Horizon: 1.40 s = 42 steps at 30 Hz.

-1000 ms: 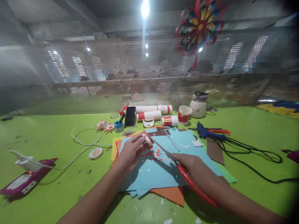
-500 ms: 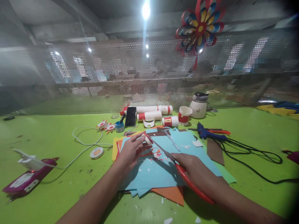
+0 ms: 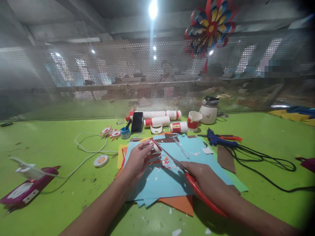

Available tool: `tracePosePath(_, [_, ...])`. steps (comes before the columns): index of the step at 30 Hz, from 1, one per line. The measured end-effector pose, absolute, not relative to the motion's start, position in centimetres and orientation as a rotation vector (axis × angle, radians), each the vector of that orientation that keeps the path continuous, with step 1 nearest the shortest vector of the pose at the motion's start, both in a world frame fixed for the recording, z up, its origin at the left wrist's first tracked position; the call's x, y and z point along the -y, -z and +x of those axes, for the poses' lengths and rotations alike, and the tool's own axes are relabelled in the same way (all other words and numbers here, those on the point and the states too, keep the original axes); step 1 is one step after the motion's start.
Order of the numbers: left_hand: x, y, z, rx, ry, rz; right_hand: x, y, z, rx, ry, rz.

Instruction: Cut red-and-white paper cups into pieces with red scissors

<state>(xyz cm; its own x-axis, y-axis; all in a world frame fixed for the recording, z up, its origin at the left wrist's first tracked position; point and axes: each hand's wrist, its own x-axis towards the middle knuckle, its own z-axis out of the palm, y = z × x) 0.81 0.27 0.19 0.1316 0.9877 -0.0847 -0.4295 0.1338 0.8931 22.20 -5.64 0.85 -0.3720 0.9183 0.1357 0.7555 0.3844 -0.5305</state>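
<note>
Above the light blue paper sheets (image 3: 145, 188), my left hand (image 3: 139, 157) pinches a small curved piece of red and white paper (image 3: 156, 147). My right hand (image 3: 203, 178) grips red-handled scissors (image 3: 197, 190). Their blades reach up and left to the edge of that piece; whether they are parted is hard to make out. Small red and white scraps (image 3: 165, 162) lie on the sheets beneath the blades. A clear pen-like stick (image 3: 180, 148) rests on the paper behind them.
At the back stand a phone (image 3: 137, 122), a blue jar (image 3: 125, 132), white and red paper cups (image 3: 194, 121) and a kettle-like jug (image 3: 209, 111). A blue glue gun (image 3: 221, 139) and its black cable lie right. A purple power strip (image 3: 29, 186) with a white cord sits left.
The view has shifted very slightly. Both hands, the scissors and the held piece stay in nearly the same positions.
</note>
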Motion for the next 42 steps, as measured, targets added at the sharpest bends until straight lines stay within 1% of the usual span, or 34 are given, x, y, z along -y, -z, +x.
tracePosePath(10, [-0.14,-0.29,0.88,-0.875,-1.217,0.839,5.54,-0.86,22.28,2.239,-0.571,-1.466])
tracePosePath(15, [-0.36,0.06,0.6,-0.8,-1.304,0.86,5.54,-0.67,22.26,2.254,-0.542,-1.449])
tracePosePath(26, [-0.28,0.02,0.93,-0.866,-1.288,0.862,5.56,-1.1,22.2,2.26,-0.512,-1.44])
tracePosePath(42, [-0.45,0.25,0.79,-0.839,-1.285,0.853,5.49,-0.67,22.25,2.248,-0.529,-1.474])
